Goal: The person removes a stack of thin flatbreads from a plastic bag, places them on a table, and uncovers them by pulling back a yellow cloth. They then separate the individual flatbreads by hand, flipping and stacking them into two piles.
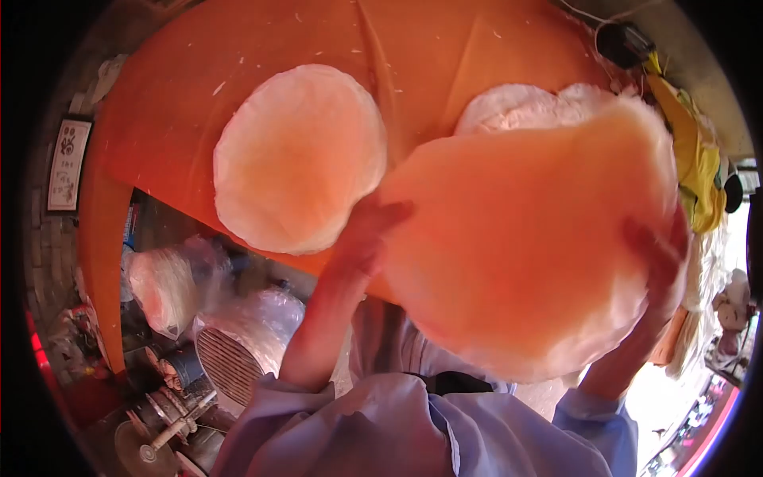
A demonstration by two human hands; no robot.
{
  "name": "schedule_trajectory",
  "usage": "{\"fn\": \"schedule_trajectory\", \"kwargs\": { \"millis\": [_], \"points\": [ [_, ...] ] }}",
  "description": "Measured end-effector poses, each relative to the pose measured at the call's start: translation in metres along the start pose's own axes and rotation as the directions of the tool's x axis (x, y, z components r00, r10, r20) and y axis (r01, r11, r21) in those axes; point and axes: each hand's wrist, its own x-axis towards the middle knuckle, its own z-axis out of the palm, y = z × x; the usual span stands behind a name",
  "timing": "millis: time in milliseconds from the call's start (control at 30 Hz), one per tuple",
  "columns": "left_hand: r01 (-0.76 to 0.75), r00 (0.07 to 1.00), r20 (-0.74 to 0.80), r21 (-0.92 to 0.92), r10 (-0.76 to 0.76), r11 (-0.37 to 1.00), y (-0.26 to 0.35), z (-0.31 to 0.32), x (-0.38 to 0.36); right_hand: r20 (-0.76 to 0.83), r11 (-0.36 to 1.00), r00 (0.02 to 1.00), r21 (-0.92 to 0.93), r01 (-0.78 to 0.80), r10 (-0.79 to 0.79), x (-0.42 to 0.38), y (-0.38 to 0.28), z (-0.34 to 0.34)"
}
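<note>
Between my two hands hangs a large, round, pale sheet of soft fluffy wadding (pixel 517 238), wider than the other pieces and tilted toward me. My left hand (pixel 380 230) grips its left edge, with fingers lying over the surface. On the opposite side, my right hand (pixel 664 250) holds the right edge, its fingers partly blurred. A smaller round wadding pad (pixel 298 159) lies flat on the orange-covered table (pixel 175 103), just left of my left hand. Behind the held sheet, more pale wadding (pixel 517 107) shows only along its upper edge.
Below the table's left side stand plastic-wrapped bundles (pixel 163 290) and a ribbed, plastic-covered round object (pixel 230 350). Machine parts (pixel 171 421) sit at lower left. A yellow cloth (pixel 691 151) hangs at the right, and a framed sign (pixel 69 164) is at far left.
</note>
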Motion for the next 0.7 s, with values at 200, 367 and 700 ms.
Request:
{"fn": "schedule_trajectory", "kwargs": {
  "millis": [200, 367, 700],
  "points": [
    [-0.339, 0.832, -0.355, 0.285, 0.427, 0.897, 0.149, -0.072, -0.059, 0.223, 0.984, 0.963, 0.132, 0.123, -0.15, 0.056, -0.022, 0.127],
    [-0.373, 0.776, -0.409, 0.318, 0.481, 0.872, 0.19, -0.172, -0.086, 0.466, 0.92, 0.885, 0.339, -0.197, 0.018, 0.073, 0.087, 0.256],
    [-0.276, 0.603, -0.606, 0.451, 0.519, 0.849, 0.176, -0.306, -0.08, 0.207, 0.797, 0.976, -0.576, 0.179, -0.069, 0.063, 0.16, 0.285]
  ]
}}
